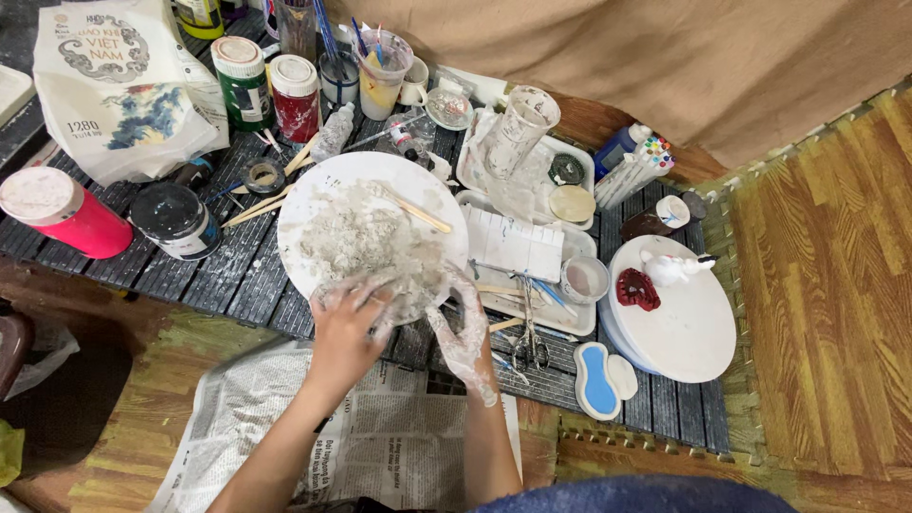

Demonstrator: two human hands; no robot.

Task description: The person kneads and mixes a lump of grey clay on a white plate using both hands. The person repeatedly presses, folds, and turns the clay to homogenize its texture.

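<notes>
clay (366,242) on plate (323,190), 2 hands (347,328) at its near edge, scissors (530,332) right
</notes>
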